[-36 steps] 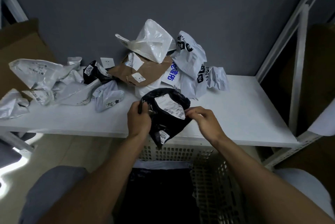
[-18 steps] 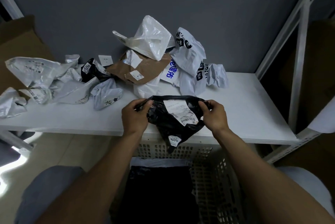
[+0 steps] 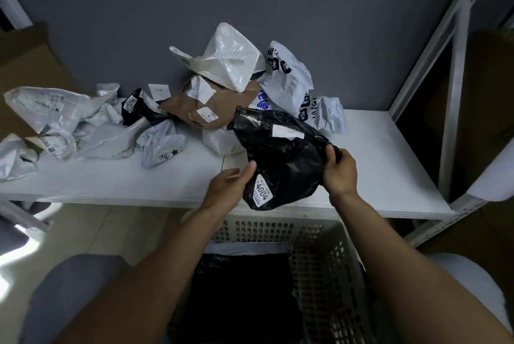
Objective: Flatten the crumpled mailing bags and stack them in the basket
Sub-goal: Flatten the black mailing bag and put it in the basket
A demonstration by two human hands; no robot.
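A crumpled black mailing bag point(image 3: 281, 157) with white labels, one reading 4004, lies spread on the front of the white table point(image 3: 389, 165). My right hand point(image 3: 340, 172) grips its right edge. My left hand point(image 3: 228, 185) is at its lower left edge with relaxed fingers, the thumb touching the plastic. Below the table edge stands the white perforated basket point(image 3: 319, 254), with a flat black bag point(image 3: 244, 293) inside on top of a white one point(image 3: 244, 247).
A heap of crumpled bags sits at the back of the table: a white plastic bag point(image 3: 228, 57), a brown paper one point(image 3: 222, 104), a white bag with black logos point(image 3: 289, 76), and several grey ones point(image 3: 55, 112) to the left. A metal shelf post point(image 3: 453, 93) rises on the right.
The black bag has been turned and spread out to the right and back. My left hand has let go of its corner, while my right hand moved right with the edge.
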